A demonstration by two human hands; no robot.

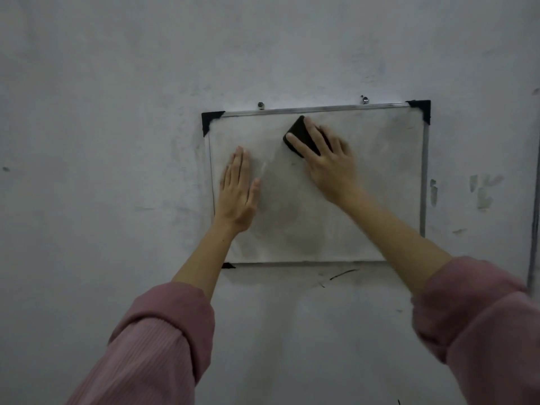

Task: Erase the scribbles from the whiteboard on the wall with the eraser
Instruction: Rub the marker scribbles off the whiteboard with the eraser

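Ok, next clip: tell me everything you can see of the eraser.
The eraser is a small black block with rounded corners, matte, perhaps foam or felt. It lies flat against the upper middle of the whiteboard, just below the top frame, tilted so its long side runs from upper left to lower right. The right hand covers its lower right part, with fingers laid along its top and wrapped over its edges. The left hand lies flat on the board, apart from it. Its wiping face is hidden.

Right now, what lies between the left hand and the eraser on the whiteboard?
In the head view, only bare, smudged whiteboard with a pale streak separates the flat left hand from the eraser under the right hand.
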